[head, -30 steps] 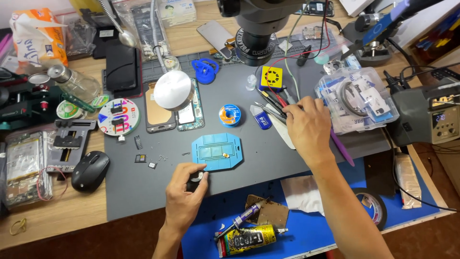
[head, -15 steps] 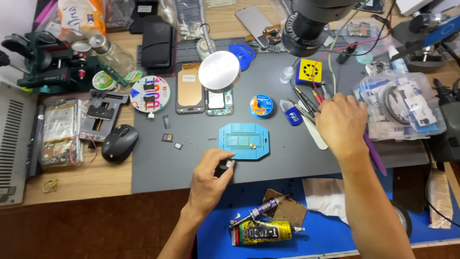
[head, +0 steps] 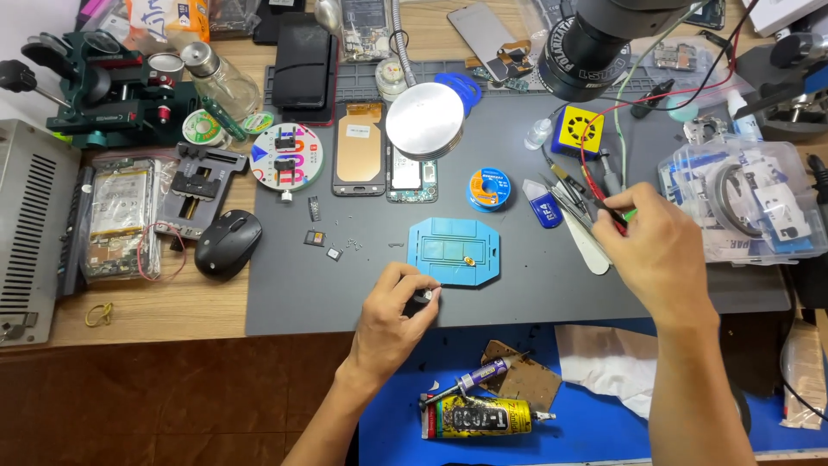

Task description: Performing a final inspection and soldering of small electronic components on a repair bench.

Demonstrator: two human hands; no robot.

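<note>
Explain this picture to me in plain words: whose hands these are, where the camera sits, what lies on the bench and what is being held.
The camera is worn on a person's head and looks down at their own two bare hands over a repair bench. There is no robot here.

The left hand pinches a small dark object just beside a blue plate in the middle of a grey mat. The right hand reaches into a row of hand tools and grips something with a green tip; what it is stays hidden by the fingers.

Also on the mat: a round silver disc, an opened phone, a spool of wire and a small yellow box. A black mouse lies at the mat's left edge. A microscope lens hangs above, and a yellow glue tube lies on the blue cloth nearest the person.
</note>
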